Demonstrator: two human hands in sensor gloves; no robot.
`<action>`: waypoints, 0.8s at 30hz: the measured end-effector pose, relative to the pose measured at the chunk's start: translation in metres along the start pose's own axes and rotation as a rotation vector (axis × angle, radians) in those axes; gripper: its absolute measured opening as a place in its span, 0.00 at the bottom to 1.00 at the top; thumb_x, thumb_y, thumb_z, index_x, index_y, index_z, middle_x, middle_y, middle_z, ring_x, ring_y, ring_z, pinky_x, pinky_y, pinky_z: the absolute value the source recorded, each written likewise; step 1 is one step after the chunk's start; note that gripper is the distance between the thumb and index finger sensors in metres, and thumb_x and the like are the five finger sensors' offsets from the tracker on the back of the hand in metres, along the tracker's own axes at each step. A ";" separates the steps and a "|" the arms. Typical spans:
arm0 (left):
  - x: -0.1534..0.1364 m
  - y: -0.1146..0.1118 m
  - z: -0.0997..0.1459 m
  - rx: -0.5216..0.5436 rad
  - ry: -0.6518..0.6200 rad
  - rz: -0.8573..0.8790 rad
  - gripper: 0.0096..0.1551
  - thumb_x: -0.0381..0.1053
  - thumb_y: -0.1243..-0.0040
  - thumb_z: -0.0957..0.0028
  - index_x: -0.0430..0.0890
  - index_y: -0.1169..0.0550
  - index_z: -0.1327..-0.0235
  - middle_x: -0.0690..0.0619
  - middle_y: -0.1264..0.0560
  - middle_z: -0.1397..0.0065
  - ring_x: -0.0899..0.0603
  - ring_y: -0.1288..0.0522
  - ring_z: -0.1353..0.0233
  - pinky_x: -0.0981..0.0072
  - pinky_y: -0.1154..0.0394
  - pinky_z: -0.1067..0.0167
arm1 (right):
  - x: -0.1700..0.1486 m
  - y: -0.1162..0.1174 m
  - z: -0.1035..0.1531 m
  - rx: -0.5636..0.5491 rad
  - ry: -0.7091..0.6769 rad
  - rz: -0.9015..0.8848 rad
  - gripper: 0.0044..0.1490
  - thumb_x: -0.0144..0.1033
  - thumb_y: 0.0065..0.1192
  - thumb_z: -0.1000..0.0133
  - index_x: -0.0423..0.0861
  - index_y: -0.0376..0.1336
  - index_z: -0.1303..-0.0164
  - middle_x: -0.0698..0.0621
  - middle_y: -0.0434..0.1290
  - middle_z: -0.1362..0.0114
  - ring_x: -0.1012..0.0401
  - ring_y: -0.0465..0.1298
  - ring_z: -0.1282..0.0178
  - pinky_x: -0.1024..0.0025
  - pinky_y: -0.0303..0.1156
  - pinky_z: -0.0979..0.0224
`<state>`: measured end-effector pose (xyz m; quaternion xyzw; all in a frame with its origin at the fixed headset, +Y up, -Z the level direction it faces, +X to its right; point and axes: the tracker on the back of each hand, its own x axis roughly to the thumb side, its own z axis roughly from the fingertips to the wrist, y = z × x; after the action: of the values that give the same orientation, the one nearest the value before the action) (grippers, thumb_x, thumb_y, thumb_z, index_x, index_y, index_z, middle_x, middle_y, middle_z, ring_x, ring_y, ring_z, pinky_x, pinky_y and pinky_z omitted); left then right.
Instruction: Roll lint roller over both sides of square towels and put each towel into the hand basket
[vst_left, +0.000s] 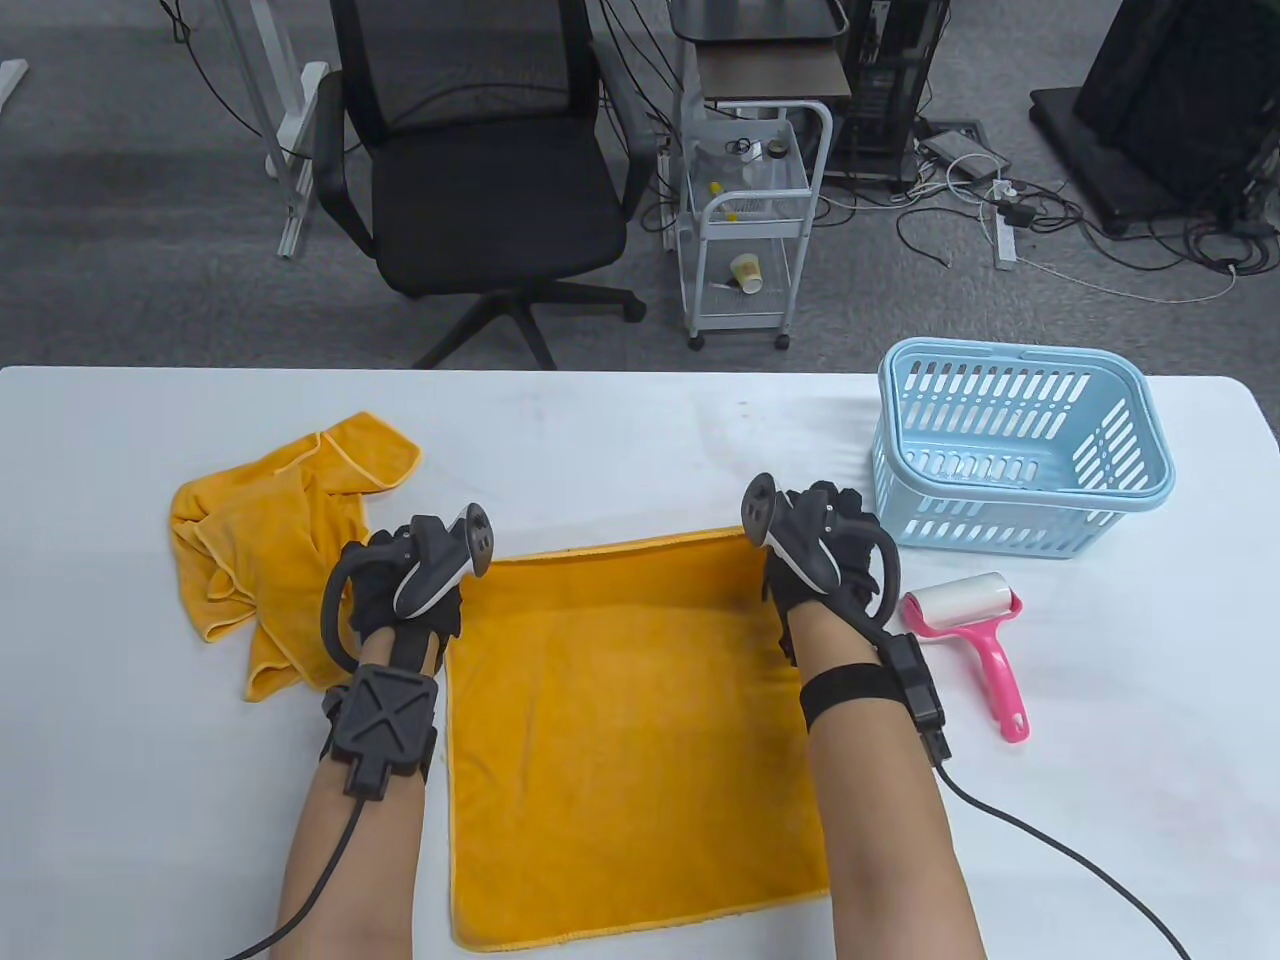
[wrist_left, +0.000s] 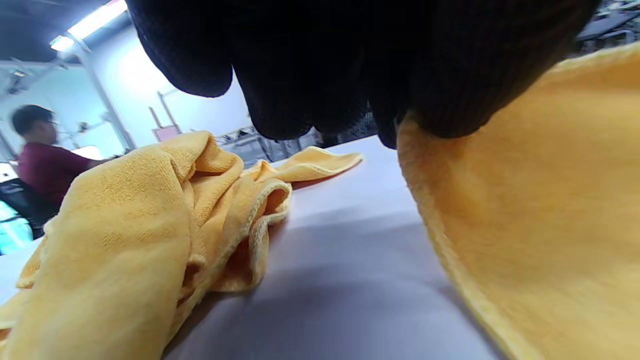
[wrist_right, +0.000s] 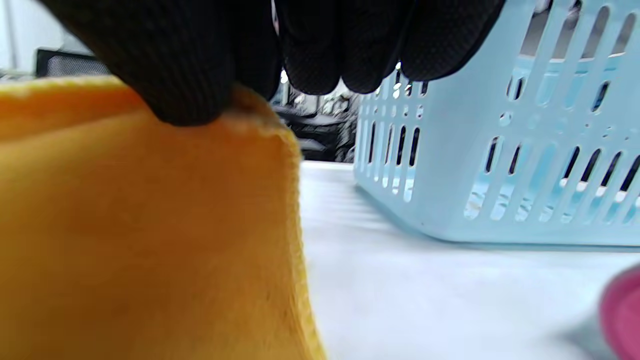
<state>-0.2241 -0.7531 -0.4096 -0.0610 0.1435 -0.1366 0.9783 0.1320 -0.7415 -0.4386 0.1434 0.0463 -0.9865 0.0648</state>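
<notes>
I have the spread towel (vst_left: 630, 740) flat on the table (vst_left: 640, 450), my left hand (vst_left: 405, 585) and right hand (vst_left: 825, 555) each pinching 1 far corner. Next, I judge, is letting go and reaching for the lint roller (vst_left: 970, 625) lying beside the empty basket (vst_left: 1020, 450). The trackers hide my fingertips from above.

Fuzzy terry-cloth towel (vst_left: 630, 740); smooth slotted plastic basket (vst_left: 1020, 450); matt table (vst_left: 640, 440).

Grey carpet floor is seen behind the white table (vst_left: 640, 420); black office chair (vst_left: 480, 170), white trolley (vst_left: 750, 220), cables (vst_left: 1100, 240) are scattered.
</notes>
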 end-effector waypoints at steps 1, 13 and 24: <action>0.000 0.000 -0.001 0.008 0.017 -0.001 0.19 0.59 0.34 0.47 0.58 0.18 0.44 0.53 0.27 0.21 0.37 0.23 0.25 0.35 0.33 0.27 | 0.001 0.000 0.000 -0.005 0.012 0.003 0.33 0.53 0.63 0.43 0.46 0.63 0.32 0.44 0.61 0.20 0.42 0.64 0.20 0.42 0.67 0.26; -0.036 0.007 0.048 -0.173 -0.171 0.251 0.29 0.65 0.36 0.49 0.57 0.22 0.35 0.50 0.30 0.18 0.35 0.26 0.23 0.33 0.35 0.27 | -0.043 -0.047 0.027 -0.010 -0.124 0.058 0.45 0.63 0.66 0.48 0.47 0.61 0.27 0.43 0.62 0.20 0.40 0.65 0.21 0.40 0.66 0.27; -0.036 -0.045 0.123 -0.374 -0.462 0.194 0.50 0.72 0.34 0.57 0.60 0.40 0.21 0.46 0.43 0.12 0.32 0.33 0.18 0.30 0.38 0.26 | -0.176 -0.038 0.051 0.158 0.099 0.115 0.68 0.77 0.68 0.57 0.39 0.54 0.20 0.37 0.62 0.20 0.36 0.66 0.23 0.37 0.67 0.29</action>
<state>-0.2315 -0.7755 -0.2757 -0.2554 -0.0547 0.0037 0.9653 0.2797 -0.6899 -0.3366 0.1992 -0.0369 -0.9734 0.1072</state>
